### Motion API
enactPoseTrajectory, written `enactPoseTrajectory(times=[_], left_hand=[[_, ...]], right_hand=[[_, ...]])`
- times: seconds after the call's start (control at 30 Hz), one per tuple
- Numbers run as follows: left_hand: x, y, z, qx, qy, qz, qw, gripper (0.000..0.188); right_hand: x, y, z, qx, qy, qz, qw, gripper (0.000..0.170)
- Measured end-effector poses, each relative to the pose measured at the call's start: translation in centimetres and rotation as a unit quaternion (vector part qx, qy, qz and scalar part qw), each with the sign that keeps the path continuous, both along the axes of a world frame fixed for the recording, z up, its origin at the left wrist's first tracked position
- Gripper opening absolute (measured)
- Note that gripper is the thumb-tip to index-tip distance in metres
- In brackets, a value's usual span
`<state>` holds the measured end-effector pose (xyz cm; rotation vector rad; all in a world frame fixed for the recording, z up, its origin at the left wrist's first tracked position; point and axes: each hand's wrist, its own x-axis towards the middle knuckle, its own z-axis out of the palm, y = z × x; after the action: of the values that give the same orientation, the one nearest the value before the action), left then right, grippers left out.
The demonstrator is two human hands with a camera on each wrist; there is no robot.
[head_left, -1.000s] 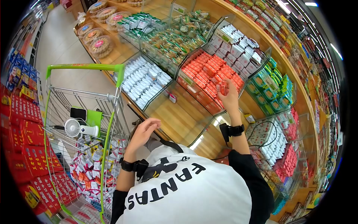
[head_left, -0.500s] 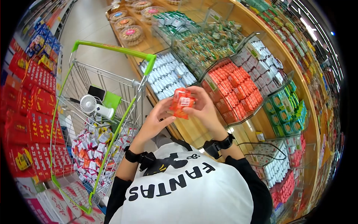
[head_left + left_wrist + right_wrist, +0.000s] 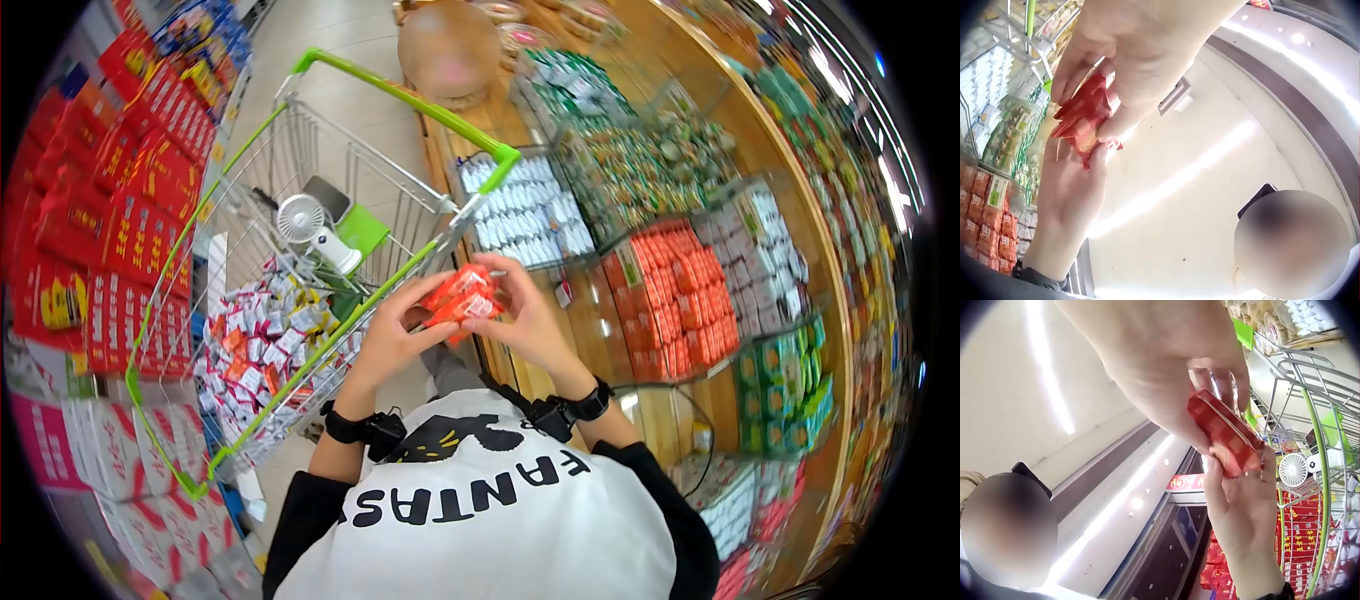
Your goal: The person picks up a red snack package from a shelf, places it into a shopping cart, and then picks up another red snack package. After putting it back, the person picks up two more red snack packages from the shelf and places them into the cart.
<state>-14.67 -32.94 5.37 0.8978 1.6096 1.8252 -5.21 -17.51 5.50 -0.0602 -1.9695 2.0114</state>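
Red packets (image 3: pixel 466 297), at least two, are held between both hands in front of the chest. The left hand (image 3: pixel 393 335) grips them from the left with thumb and fingers, and the right hand (image 3: pixel 530 322) pinches them from the right. In the left wrist view a crinkled red packet (image 3: pixel 1088 115) lies between the fingertips of the two hands. The right wrist view shows the red packet (image 3: pixel 1225 434) with both thumbs against its lower part.
A green-edged cart (image 3: pixel 400 95) stands at the left, with many small packets (image 3: pixel 255 350), a white fan (image 3: pixel 301 219) and a phone (image 3: pixel 327 200). Clear bins at the right hold white packets (image 3: pixel 525 215), red packets (image 3: pixel 665 300) and green packs (image 3: pixel 780 395). Red boxes (image 3: pixel 130 230) stand far left.
The right hand has come from the red bin to meet the left hand at the packets, and both have since shifted slightly. The view has turned, so cart and bins sit further right.
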Motion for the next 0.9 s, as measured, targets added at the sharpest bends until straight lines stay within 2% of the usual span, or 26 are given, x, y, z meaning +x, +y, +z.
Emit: enactPoseTrajectory(times=[0.07,0.1,0.17,0.23,0.27,0.47,0.5,0.57,0.73,0.83,0.9], left_hand=[[-0.7,-2.1,-0.5,-0.038,0.063,-0.007,0.997,0.047],[-0.8,-3.2,-0.9,-0.036,0.062,0.019,0.997,0.047],[-0.9,-5.2,-1.5,-0.042,0.065,0.038,0.996,0.048],[-0.4,-7.2,-1.4,-0.061,0.023,0.08,0.995,0.048],[-0.2,-8.1,-1.4,-0.062,0.016,0.103,0.993,0.048],[1.1,-12.8,-2.0,-0.081,-0.008,0.216,0.973,0.039],[1.5,-13.4,-2.2,-0.082,-0.009,0.229,0.97,0.039],[2.2,-14.5,-2.5,-0.066,-0.112,0.255,0.958,0.035],[3.5,-16.3,-4.2,-0.052,-0.115,0.326,0.937,0.031],[4.0,-17.2,-4.9,-0.01,-0.156,0.372,0.915,0.032],[4.2,-17.8,-5.8,0.001,-0.17,0.433,0.885,0.034]], right_hand=[[-0.4,-0.3,-0.6,0.028,-0.035,0.055,0.997,0.062],[-0.6,-0.7,-1.0,0.052,-0.07,0.088,0.992,0.062],[-1.1,-1.9,-1.4,0.051,-0.06,0.129,0.988,0.056],[-1.6,-3.3,-1.0,-0.024,-0.108,0.184,0.977,0.05],[-2.0,-3.8,-1.1,-0.012,-0.12,0.201,0.972,0.044],[-4.1,-7.5,-2.0,-0.017,-0.141,0.302,0.943,0.042],[-4.4,-8.1,-2.3,-0.016,-0.142,0.314,0.939,0.042],[-5.1,-9.1,-3.0,0.007,-0.129,0.34,0.931,0.041],[-6.5,-11.4,-3.5,0.03,-0.153,0.391,0.907,0.039],[-7.7,-12.9,-4.6,0.031,-0.153,0.405,0.901,0.037],[-8.7,-14.1,-5.2,0.026,-0.155,0.415,0.896,0.037]])
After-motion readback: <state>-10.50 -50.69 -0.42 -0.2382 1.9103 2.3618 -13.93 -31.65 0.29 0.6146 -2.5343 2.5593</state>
